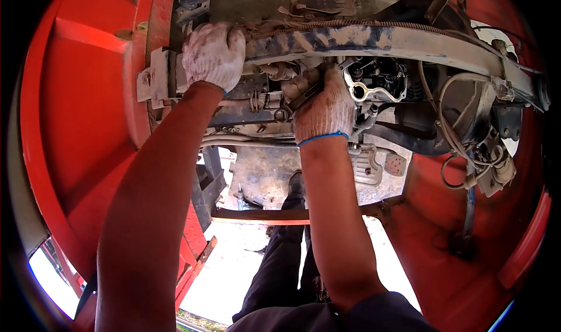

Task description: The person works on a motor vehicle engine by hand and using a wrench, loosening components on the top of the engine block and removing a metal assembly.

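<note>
My left hand, in a stained white knit glove, is closed over the left end of a dirty metal crossbeam. Its fingertips are hidden behind the beam. Below the beam, my right hand, gloved alike with a blue cuff edge, is wrapped round a dark metal wrench. One ring-shaped end of the wrench shows at the lower left of that hand; what its other end touches cannot be made out. Just right of the hand lies an uncovered engine top with a pale metal rim and a round hole.
Red body panels stand at the left and right. Loose cables hang at the right. A pedal and a small bottle-like object are on the floor plate below, near my leg.
</note>
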A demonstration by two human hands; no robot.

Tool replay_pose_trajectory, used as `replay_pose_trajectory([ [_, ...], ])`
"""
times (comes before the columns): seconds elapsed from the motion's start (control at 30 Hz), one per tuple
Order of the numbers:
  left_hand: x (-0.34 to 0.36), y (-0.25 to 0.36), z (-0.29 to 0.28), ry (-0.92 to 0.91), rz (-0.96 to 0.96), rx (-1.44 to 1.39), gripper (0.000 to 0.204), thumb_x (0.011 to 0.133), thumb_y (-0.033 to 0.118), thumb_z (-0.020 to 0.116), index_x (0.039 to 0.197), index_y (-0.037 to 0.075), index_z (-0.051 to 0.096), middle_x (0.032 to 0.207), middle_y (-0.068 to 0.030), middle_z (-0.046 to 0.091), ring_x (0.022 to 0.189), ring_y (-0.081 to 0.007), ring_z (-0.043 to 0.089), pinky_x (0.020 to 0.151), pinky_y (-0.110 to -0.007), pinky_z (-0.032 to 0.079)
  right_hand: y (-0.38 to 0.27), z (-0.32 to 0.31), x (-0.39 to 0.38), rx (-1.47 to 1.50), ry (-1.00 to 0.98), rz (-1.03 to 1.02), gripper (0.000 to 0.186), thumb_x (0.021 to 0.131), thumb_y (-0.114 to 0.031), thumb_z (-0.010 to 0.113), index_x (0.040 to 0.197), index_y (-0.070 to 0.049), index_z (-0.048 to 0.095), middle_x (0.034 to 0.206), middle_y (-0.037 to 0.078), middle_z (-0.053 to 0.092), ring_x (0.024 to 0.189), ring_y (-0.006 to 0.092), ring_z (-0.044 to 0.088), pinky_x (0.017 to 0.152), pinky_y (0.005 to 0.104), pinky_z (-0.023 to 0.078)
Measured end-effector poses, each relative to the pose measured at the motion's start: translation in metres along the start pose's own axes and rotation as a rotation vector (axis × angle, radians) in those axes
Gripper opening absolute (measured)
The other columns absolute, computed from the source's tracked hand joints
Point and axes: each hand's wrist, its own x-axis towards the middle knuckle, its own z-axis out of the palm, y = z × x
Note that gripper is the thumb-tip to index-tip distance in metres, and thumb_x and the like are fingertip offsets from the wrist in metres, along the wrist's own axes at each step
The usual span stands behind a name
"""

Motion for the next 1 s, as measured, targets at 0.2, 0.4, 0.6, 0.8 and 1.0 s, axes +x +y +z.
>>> replay_pose_trajectory([
  [0.2,0.001,0.0,-0.003,-0.03,-0.024,-0.006,0.043,0.103,0.041,0.051,0.122,0.009,0.072,0.126,-0.0164,0.07,0.124,-0.0367,0.061,0.109,-0.051,0.046,-0.022,-0.023,-0.009,-0.041,-0.113,0.081,0.025,0.112,-0.028,0.047,0.109,-0.008,0.061,0.08,0.003,0.057,0.064,0.016,0.053,0.056,0.0331,0.047],
  [0.4,0.001,0.002,-0.006,-0.04,-0.024,0.008,0.042,0.102,0.04,0.051,0.119,0.009,0.073,0.126,-0.0159,0.071,0.123,-0.0366,0.062,0.108,-0.05,0.047,-0.104,-0.073,-0.005,-0.447,-0.308,0.308,0.019,0.11,-0.026,0.051,0.104,-0.011,0.06,0.074,-0.002,0.052,0.051,0.0075,0.034,0.046,0.026,0.026],
  [0.6,0.003,0.005,-0.004,0.012,0.017,0.001,0.039,0.101,0.038,0.053,0.113,0.007,0.074,0.119,-0.017,0.072,0.119,-0.0373,0.063,0.105,-0.05,0.049,-0.163,-0.067,-0.005,-1.137,-0.275,0.127,0.031,0.109,-0.037,0.053,0.109,-0.008,0.064,0.065,-0.002,0.049,0.046,0.0071,0.038,0.042,0.0258,0.029],
  [0.8,-0.002,0.001,0.002,0.102,0.053,0.003,0.037,0.102,0.035,0.053,0.115,0.006,0.072,0.119,-0.019,0.071,0.116,-0.0397,0.064,0.104,-0.049,0.049,-0.119,-0.069,-0.018,-0.803,-0.285,0.018,0.031,0.107,-0.032,0.056,0.116,-0.003,0.065,0.074,0.006,0.064,0.052,0.0142,0.058,0.046,0.0277,0.047],
  [1.0,0.001,0.004,-0.005,0.006,0.003,0.002,0.038,0.102,0.036,0.053,0.117,0.007,0.073,0.122,-0.0173,0.071,0.12,-0.0394,0.062,0.105,-0.051,0.048,-0.033,-0.047,-0.012,-0.261,-0.128,-0.011,0.027,0.108,-0.027,0.052,0.118,-0.004,0.064,0.084,0.011,0.072,0.065,0.0206,0.07,0.056,0.0333,0.06],
])
